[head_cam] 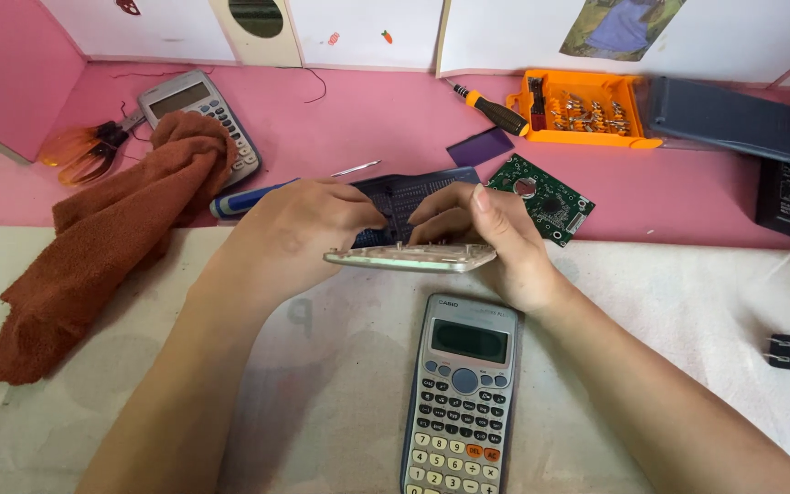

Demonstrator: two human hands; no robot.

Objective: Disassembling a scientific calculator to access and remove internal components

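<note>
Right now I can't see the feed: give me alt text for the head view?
Both hands, left hand and right hand, hold a pale calculator shell edge-on above a white cloth, with a dark keypad sheet behind it. An intact grey scientific calculator lies just below; a green circuit board, a rust-brown towel and an orange bit case sit on the pink desk.

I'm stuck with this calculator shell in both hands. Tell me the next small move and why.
Probably keep the left hand steadying the silver shell and let the right hand press the dark key mat down into it. Both hands pinch the shell's upper edge, the mat lies against it, and the green circuit board lies apart on the pink surface.
</note>
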